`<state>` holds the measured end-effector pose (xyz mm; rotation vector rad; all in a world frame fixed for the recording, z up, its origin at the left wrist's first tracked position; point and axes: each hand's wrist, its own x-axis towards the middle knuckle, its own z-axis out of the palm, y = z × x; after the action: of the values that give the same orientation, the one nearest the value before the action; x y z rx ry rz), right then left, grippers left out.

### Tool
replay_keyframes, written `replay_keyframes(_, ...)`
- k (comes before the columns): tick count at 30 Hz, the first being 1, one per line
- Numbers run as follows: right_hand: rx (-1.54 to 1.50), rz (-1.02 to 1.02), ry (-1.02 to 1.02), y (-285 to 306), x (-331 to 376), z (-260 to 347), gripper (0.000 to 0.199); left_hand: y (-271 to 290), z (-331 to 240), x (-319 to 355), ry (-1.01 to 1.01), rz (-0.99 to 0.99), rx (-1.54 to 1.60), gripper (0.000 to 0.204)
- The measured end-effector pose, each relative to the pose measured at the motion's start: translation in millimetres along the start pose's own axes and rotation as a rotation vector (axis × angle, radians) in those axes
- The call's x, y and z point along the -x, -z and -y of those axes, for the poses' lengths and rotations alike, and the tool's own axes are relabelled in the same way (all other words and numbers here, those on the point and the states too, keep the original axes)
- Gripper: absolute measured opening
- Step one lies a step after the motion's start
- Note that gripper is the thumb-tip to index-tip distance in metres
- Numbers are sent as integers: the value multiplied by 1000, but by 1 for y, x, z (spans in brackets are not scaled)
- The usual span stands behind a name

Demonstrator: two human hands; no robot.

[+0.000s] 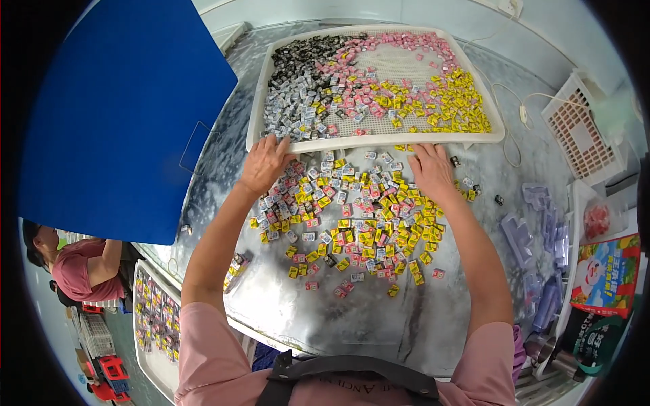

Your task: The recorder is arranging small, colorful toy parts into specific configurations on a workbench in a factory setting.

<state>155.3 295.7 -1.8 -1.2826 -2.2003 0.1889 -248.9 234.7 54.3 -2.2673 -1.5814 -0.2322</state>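
Note:
A white mesh tray (pixel 332 144) lies across the far side of the table, filled with small packets in black, silver-grey, pink and yellow. My left hand (pixel 266 166) is closed on the near rim toward its left corner, fingertips over the edge. Against the same rim, further right, my right hand (pixel 432 172) lies with its fingers stretched and slightly apart, with nothing visible in it. Between my arms a loose heap of small packets (pixel 376 216), mostly yellow, pink and white, spreads over the grey table. The heap reaches close under both hands.
A large blue panel (pixel 128 115) stands at the left. Clear plastic holders (pixel 518 237) lie on the right of the table, near a white basket (pixel 575 122) and a cable (pixel 523 115). Lower left, another white tray (pixel 145 352) holds bagged packets; a person (pixel 88 271) works beyond it.

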Motion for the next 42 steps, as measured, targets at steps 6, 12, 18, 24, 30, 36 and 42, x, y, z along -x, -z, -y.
replay_keyframes(6,130,190,-59,-14,17,32,51,19,21,-30,7,-36,15,33)
replay_keyframes(12,-12,521,-9,0,51,123,53,-12,37,-14,111,50,18,31)
replay_keyframes(18,-236,230,-43,-26,-1,97,49,28,71,-56,-23,-48,-28,26)
replay_keyframes(24,-57,373,104,-93,-69,90,60,15,73,-68,-25,2,48,28)
replay_keyframes(30,3,558,233,-132,-78,127,60,-58,100,-57,-53,-44,28,33)
replay_keyframes(36,-291,526,288,-88,-32,118,55,-93,80,-46,62,-101,186,32)
replay_keyframes(42,-80,46,-87,-64,-36,-6,35,-78,13,-43,-10,-247,371,34)
